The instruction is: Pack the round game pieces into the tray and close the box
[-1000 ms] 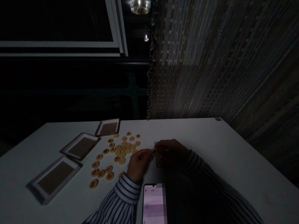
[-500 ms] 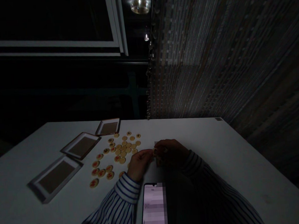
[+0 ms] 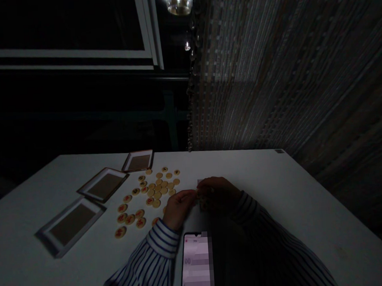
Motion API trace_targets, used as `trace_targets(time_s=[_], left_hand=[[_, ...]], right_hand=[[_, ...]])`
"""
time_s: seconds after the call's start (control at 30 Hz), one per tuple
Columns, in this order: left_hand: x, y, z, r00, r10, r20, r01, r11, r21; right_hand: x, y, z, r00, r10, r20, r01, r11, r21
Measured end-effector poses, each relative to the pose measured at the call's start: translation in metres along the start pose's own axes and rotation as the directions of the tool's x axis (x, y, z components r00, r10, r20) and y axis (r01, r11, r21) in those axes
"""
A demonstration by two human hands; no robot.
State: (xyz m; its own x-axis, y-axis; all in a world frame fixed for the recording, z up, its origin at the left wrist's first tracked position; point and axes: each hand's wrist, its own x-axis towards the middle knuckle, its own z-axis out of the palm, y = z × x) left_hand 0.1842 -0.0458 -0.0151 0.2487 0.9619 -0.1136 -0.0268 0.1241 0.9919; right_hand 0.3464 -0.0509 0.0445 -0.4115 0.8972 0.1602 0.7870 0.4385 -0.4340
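We've left hand [image 3: 178,209] and right hand [image 3: 220,190] close together — fingers clamped or apart, we can't tell — discs [image 3: 157,196] scattered leftward.

I look across a dim room, over a white table [image 3: 279,206] with a small dark patch [image 3: 279,151] near its far right corner. To my right hangs a string curtain [image 3: 254,70]. At upper left I see a white frame [image 3: 144,25] around a dark pane [image 3: 57,21]; beside it glows a round lamp [image 3: 179,5], a smaller light [image 3: 187,45] below.
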Motion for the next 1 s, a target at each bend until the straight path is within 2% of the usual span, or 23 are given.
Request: trace_targets(time_s=[0.13,0.23,0.47,0.77,0.9,1.0], left_hand=[[0.000,0.001,-0.001,1.000,-0.010,-0.026,0.010,1.000,0.007],[0.000,0.001,-0.001,0.997,-0.049,-0.062,0.048,0.999,-0.018],[0.002,-0.001,-0.002,0.997,-0.033,-0.075,0.029,0.998,-0.054],[0.002,-0.001,-0.001,0.998,-0.017,-0.067,0.011,0.996,-0.087],[0.001,0.002,-0.001,0.998,0.038,-0.055,-0.042,0.996,-0.083],[-0.001,0.007,0.000,0.993,0.063,-0.095,-0.067,0.997,-0.042]], right_hand=[[0.001,0.007,0.006,0.998,-0.032,-0.045,0.032,0.999,-0.010],[0.003,0.010,0.010,0.997,-0.063,-0.037,0.062,0.997,-0.046],[0.006,0.019,0.017,0.982,-0.174,-0.069,0.166,0.980,-0.108],[0.007,0.015,0.013,0.986,-0.164,-0.019,0.160,0.977,-0.139],[0.007,0.013,0.007,0.989,-0.147,0.007,0.146,0.974,-0.171],[0.007,0.016,0.004,0.992,-0.126,0.012,0.126,0.973,-0.194]])
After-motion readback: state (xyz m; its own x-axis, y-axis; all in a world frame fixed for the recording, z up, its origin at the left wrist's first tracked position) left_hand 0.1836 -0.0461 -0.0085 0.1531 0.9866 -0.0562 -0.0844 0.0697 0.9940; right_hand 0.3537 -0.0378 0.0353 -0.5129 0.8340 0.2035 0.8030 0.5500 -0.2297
